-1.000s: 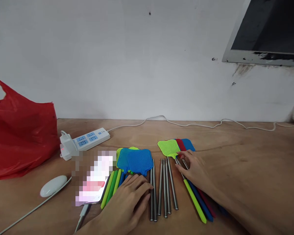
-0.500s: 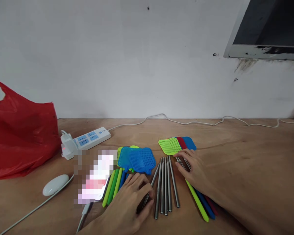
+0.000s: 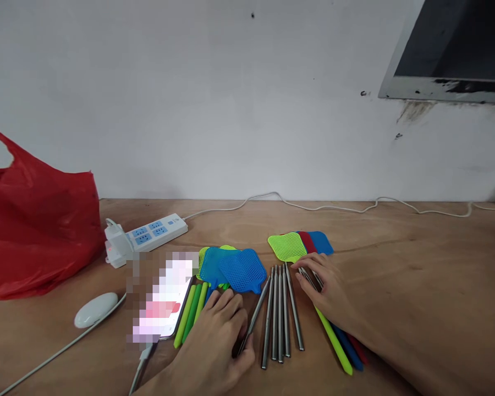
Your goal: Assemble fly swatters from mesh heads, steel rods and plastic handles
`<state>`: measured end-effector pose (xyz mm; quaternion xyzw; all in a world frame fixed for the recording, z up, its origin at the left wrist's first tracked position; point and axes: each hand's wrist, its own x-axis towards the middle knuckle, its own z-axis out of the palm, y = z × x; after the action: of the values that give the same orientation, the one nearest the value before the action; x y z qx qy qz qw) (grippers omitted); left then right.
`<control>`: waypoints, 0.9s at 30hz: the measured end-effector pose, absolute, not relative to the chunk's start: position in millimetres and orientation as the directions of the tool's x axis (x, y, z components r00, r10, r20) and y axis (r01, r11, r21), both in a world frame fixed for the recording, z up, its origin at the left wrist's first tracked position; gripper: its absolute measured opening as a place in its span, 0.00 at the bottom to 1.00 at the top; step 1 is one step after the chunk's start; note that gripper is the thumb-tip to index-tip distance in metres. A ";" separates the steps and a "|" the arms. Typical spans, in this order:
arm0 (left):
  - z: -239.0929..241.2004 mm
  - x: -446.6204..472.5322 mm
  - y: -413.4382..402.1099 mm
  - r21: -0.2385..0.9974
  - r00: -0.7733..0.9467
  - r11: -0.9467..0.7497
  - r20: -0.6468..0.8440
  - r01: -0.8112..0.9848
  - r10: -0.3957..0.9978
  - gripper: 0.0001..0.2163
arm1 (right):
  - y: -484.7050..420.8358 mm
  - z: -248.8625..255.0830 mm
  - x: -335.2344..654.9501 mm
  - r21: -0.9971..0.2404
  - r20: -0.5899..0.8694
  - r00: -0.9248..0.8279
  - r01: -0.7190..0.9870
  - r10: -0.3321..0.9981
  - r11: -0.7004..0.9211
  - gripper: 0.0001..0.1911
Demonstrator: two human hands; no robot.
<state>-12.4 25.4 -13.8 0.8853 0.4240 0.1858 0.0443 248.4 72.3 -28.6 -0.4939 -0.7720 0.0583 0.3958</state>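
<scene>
My left hand (image 3: 218, 335) is curled round the near end of one steel rod (image 3: 256, 314), which lies slanted away from several other steel rods (image 3: 281, 311) lined up on the wooden table (image 3: 416, 275). Under and beside that hand lie green and blue handles (image 3: 192, 312) and loose blue and green swatter heads (image 3: 233, 269). My right hand (image 3: 328, 289) rests with fingers bent on the shafts of assembled fly swatters (image 3: 299, 246), whose green, red and blue heads fan out behind it.
A phone (image 3: 165, 300) lies left of the handles with a cable running to the table's front edge. A white power strip (image 3: 146, 236), a white mouse (image 3: 95, 309) and a red plastic bag (image 3: 33, 220) sit further left. A white cord runs along the wall.
My left hand has closed round one steel rod and pulled its near end left, so it now lies slanted apart from the others. My right hand has barely moved.
</scene>
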 end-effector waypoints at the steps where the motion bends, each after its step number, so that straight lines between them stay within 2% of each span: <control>1: -12.5 -12.8 26.3 0.258 0.566 -0.634 0.293 0.729 0.771 0.05 | 72.0 -27.4 248.1 -0.494 0.565 -0.188 0.702 0.803 0.512 0.08; 4: -6.8 -14.0 28.2 0.339 0.548 -0.626 0.302 0.703 0.780 0.06 | 69.2 -22.3 246.6 -0.558 0.588 -0.142 0.642 0.797 0.526 0.08; 6: -3.3 -14.2 28.0 0.390 0.540 -0.627 0.318 0.675 0.779 0.06 | 65.6 -18.6 244.6 -0.645 0.548 -0.111 0.575 0.829 0.504 0.09; 8: -1.4 -13.7 26.6 0.434 0.536 -0.634 0.340 0.640 0.773 0.07 | 60.7 -15.2 241.3 -0.774 0.435 -0.100 0.466 0.895 0.428 0.12; 11: -1.7 -11.8 22.8 0.476 0.565 -0.663 0.353 0.578 0.746 0.07 | 52.4 -10.8 234.2 -0.943 0.158 -0.204 0.258 0.966 0.209 0.19; 14: -2.8 -10.1 18.7 0.494 0.620 -0.687 0.324 0.533 0.714 0.07 | 45.8 -7.4 227.4 -0.997 -0.039 -0.326 0.079 0.944 -0.013 0.23; 17: -1.6 -10.7 17.5 0.495 0.650 -0.690 0.287 0.528 0.704 0.05 | 43.9 -6.6 224.5 -0.991 -0.087 -0.314 -0.073 0.945 -0.116 0.22; 21: 2.7 -19.0 27.7 0.388 0.549 -0.639 0.326 0.665 0.770 0.08 | 48.8 -8.8 228.5 -0.963 -0.087 -0.130 -0.242 0.988 -0.117 0.21; 24: 4.8 -29.5 41.6 0.203 0.473 -0.541 0.304 0.816 0.827 0.15 | 54.4 -9.8 233.8 -0.958 -0.060 0.029 -0.282 0.998 -0.050 0.21; 27: 5.5 -36.6 50.2 0.062 0.394 -0.417 0.227 0.907 0.891 0.18 | 57.7 -10.7 236.7 -0.960 -0.044 0.089 -0.278 0.995 -0.018 0.22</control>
<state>-36.6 50.2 5.5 0.8340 0.5389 0.1128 -0.0357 236.7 57.7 -10.7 -0.4561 -0.3932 0.5486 0.5800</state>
